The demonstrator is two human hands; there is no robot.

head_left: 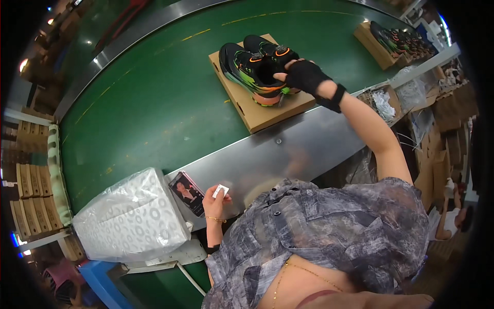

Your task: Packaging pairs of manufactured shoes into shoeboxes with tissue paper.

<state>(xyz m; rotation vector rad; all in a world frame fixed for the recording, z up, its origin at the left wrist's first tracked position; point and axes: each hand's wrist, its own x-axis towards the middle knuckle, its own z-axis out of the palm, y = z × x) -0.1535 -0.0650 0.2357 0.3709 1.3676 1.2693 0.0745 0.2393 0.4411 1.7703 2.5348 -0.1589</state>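
Note:
A pair of black sneakers with green and orange trim stands on a closed brown shoebox (252,116) on the green belt. My right hand (306,77), in a black fingerless glove, is at the heel and opening of the right-hand sneaker (265,46). Its fingers curl over that shoe and partly hide it; the thumb points toward the left-hand sneaker (242,69). Lower down, above the metal ledge, my left hand (213,206) pinches a small white sticker-like piece (221,191) between thumb and fingers.
A metal ledge (319,135) runs along the green belt (149,113). At left lies a plastic-wrapped patterned white stack (134,216), beside a picture card (186,193). On the right are a carton of white paper bits (383,105) and another box with dark shoes (378,46).

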